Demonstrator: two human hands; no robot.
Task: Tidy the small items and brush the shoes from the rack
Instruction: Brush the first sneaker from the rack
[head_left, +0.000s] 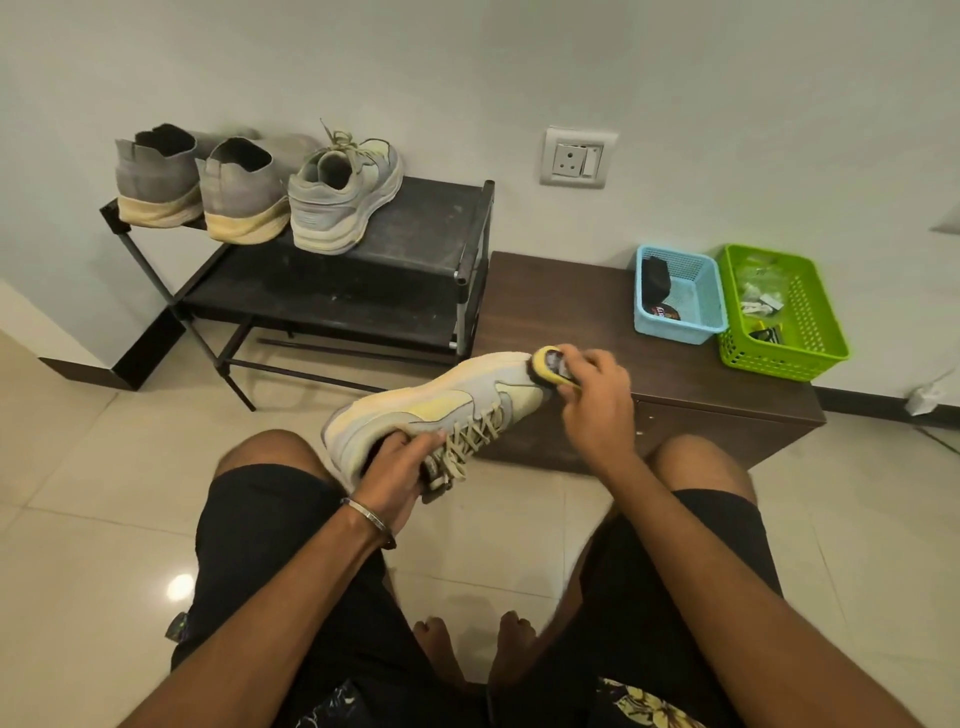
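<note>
Left hand (397, 462) grips sneaker (441, 405); right hand (597, 395) holds probable brush (551, 364) before baskets (779, 312).

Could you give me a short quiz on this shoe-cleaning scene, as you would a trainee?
1. True or false: the left hand holds the sneaker at its heel end.
2. How many shoes stand on the top shelf of the rack?
3. The right hand presses the brush against which part of the sneaker? A) the toe B) the laces C) the sole

Key
1. True: its grip is at the collar.
2. Three: two grey ones and the sneaker's mate.
3. A, the toe.
</note>
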